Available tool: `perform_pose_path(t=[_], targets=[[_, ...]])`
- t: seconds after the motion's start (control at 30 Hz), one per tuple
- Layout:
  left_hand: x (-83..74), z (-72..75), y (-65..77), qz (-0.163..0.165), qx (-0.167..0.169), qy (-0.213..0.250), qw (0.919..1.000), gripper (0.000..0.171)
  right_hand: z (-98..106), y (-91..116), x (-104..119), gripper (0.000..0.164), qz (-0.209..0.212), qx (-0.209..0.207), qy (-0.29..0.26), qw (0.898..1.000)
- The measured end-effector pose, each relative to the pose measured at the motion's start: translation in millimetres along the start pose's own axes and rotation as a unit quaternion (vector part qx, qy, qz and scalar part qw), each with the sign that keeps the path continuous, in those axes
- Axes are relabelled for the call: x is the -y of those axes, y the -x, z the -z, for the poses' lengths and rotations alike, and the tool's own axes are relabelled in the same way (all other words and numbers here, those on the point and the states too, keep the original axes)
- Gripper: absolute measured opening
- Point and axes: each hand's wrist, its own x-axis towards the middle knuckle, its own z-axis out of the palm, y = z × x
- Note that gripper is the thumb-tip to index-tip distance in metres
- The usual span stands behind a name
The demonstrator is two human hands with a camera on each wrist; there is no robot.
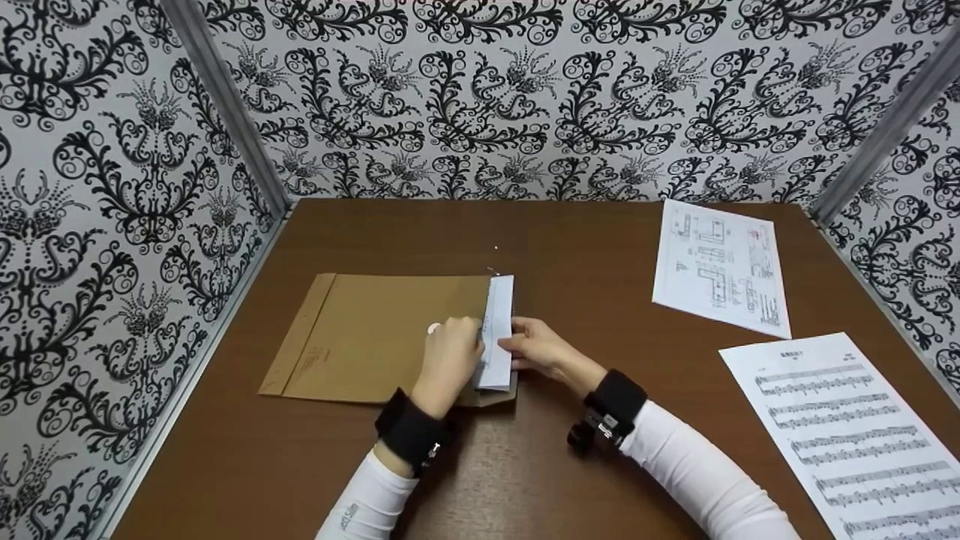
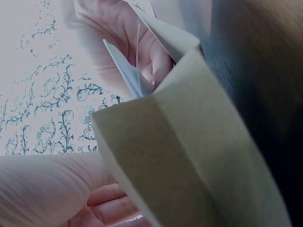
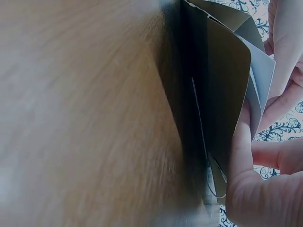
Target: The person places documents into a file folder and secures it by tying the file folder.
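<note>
A brown paper envelope [image 1: 375,322] lies on the table with its mouth toward the right. Out of that mouth sticks a strip of folded white paper [image 1: 498,315], the rest hidden inside. My left hand [image 1: 452,349] grips the envelope's upper layer at the mouth, fingers curled over the edge. From the right, my right hand [image 1: 541,348] pinches the paper's outer edge between thumb and fingers. In the left wrist view the envelope's side [image 2: 189,142] gapes around the paper [image 2: 125,68]. Beneath the paper, the envelope's flap [image 3: 227,80] shows in the right wrist view.
To the right lie a sheet with technical drawings [image 1: 720,270] and, nearer, a sheet of printed music [image 1: 847,420]. Patterned walls [image 1: 480,97] enclose the brown table [image 1: 405,232] at the back and sides. A round white button [image 1: 433,328] sits on the envelope beside my left hand.
</note>
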Motion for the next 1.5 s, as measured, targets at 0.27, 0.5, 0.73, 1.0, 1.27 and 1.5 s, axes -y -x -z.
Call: perform_pose_path(t=[0.27, 0.5, 0.73, 1.0, 1.27, 1.5], targets=[[0.4, -0.5, 0.2, 0.007, 0.0, 0.005, 1.0, 0.008, -5, -3, 2, 0.045, 0.003, 0.015, -0.006, 1.0], [0.1, 1.3, -0.1, 0.013, 0.012, 0.017, 0.9997, 0.005, -14, -5, 4, 0.042, -0.001, 0.004, -0.01, 1.0], [-0.5, 4.1, -0.2, 0.016, 0.009, 0.014, 0.9997, 0.005, -24, -10, 3, 0.046, -0.006, 0.001, -0.031, 1.0], [-0.5, 6.8, -2.8, 0.028, 0.022, 0.032, 0.9988, 0.005, -31, -11, 3, 0.048, -0.003, 0.003, -0.054, 0.999], [-0.9, 8.4, -3.4, 0.034, 0.031, 0.046, 0.9979, 0.013, -36, -12, 3, 0.049, -0.008, 0.009, -0.085, 0.996], [0.2, 9.1, -2.8, 0.018, 0.02, 0.049, 0.9984, 0.019, -39, -12, 3, 0.049, -0.003, 0.022, -0.083, 0.996]])
